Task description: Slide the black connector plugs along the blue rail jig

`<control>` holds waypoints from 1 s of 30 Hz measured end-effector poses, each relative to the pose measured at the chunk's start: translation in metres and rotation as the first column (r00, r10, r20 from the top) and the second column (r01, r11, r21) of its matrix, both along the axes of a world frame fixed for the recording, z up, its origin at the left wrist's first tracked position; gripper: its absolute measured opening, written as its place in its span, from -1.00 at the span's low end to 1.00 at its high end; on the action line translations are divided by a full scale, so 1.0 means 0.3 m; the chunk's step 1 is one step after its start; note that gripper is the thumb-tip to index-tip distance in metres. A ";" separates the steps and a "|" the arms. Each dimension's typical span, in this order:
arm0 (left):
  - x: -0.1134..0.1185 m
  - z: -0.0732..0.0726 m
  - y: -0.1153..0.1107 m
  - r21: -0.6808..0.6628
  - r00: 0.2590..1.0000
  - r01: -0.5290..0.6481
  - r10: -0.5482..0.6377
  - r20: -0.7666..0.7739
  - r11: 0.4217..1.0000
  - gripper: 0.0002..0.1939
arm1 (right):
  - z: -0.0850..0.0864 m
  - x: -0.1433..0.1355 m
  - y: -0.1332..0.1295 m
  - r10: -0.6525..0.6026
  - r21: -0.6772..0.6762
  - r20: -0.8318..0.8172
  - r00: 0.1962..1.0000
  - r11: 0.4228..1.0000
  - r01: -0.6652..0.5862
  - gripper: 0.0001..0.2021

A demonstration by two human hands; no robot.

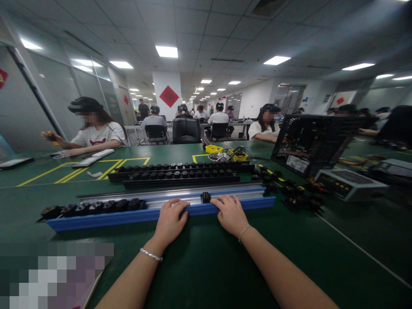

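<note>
A long blue rail [112,219] with a silvery channel lies across the green table in front of me. Several black socket modules [95,207] sit in a row at its left end. One single black module [205,197] stands in the channel between my hands. My left hand [171,219] rests on the rail's near edge, fingers slightly apart, holding nothing. With its index fingertip at the single module's right side, my right hand [231,213] lies over the rail, fingers spread.
Behind are two dark rails [182,182] filled with black modules. Loose black parts [294,195], a metal power unit [350,184] and an open computer case [309,143] stand right. Yellow trays [213,149] lie farther back. Other people sit around the table.
</note>
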State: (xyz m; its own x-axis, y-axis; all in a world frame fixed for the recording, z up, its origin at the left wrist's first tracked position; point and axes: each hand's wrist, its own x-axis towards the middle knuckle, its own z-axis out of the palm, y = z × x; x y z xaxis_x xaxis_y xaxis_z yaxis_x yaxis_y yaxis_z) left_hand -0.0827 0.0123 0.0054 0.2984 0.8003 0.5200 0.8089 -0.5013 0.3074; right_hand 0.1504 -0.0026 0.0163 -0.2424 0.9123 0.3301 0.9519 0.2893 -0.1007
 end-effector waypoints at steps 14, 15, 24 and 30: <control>-0.001 0.003 -0.002 0.001 1.000 0.009 -0.009 0.015 1.000 -0.70 | -0.007 0.017 0.012 0.028 -0.003 -0.030 0.999 1.000 -0.028 -0.50; -0.001 0.002 -0.001 0.001 1.000 0.009 -0.009 0.016 1.000 -0.70 | -0.008 0.017 0.013 0.028 -0.002 -0.030 0.999 1.000 -0.028 -0.50; -0.006 -0.007 0.004 0.001 1.000 0.005 -0.005 0.008 1.000 -0.70 | -0.005 0.030 0.015 0.026 -0.018 -0.010 1.000 1.000 -0.026 -0.50; -0.006 -0.009 0.005 0.001 1.000 0.005 -0.005 0.005 1.000 -0.71 | -0.001 0.049 0.017 0.037 -0.022 -0.020 0.999 0.999 -0.037 -0.50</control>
